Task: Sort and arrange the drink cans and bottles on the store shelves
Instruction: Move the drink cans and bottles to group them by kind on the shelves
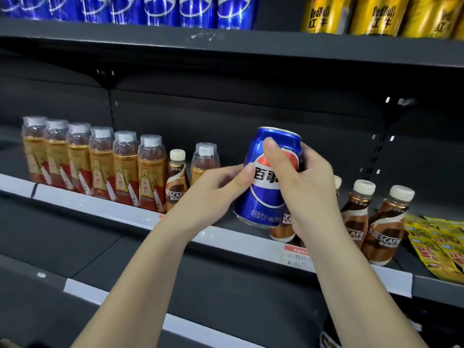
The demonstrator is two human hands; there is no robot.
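The blue Pepsi can (267, 182) was held tilted in front of the middle shelf (100, 205), its base just above the shelf edge. The right hand (305, 182) grasped the can from its right side, the thumb laid across the upper label. The left hand (213, 187) pinched the can's left side, the thumb tip pressed against the label. Left of the can, a row of amber drink bottles (100, 162) stood along the shelf front, followed by one Nescafé bottle (176, 179). A further amber bottle (204, 159) stood behind the left hand. Right of the can stood more Nescafé bottles (384, 222), then yellow packets (437, 244). Above the can, the upper shelf (226, 41) carried blue cans (195, 11) and gold Red Bull cans (376, 15).
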